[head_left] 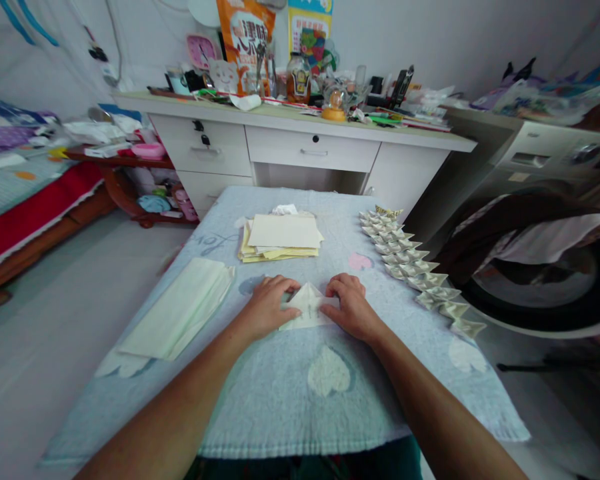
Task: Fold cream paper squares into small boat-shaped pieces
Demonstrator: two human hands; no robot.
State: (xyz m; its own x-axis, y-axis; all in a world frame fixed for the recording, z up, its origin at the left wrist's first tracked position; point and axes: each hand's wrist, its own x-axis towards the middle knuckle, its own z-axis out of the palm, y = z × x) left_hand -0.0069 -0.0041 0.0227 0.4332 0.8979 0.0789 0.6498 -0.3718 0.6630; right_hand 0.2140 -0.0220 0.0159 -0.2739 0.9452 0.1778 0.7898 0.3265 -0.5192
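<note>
A sheet of pale paper [309,312], folded to a peak at its far side, lies on the blue cloth with heart prints. My left hand [270,305] pinches its left side, thumb on top and fingers curled behind the edge. Along the right side, my right hand [351,303] grips the same paper, its thumb pressed near the middle. Beyond both hands sits a stack of cream and yellow paper sheets [284,232]. Long folded paper sheets [180,310] lie to the left. A row of folded paper boats [405,260] runs down the right side.
The cloth-covered table [280,420] stands before a white desk [313,143] crowded with a honey jar [299,79], an orange bag and small items. A washing machine [545,157] with dark cloth in its open door is close on the right. A bed [35,187] stands left.
</note>
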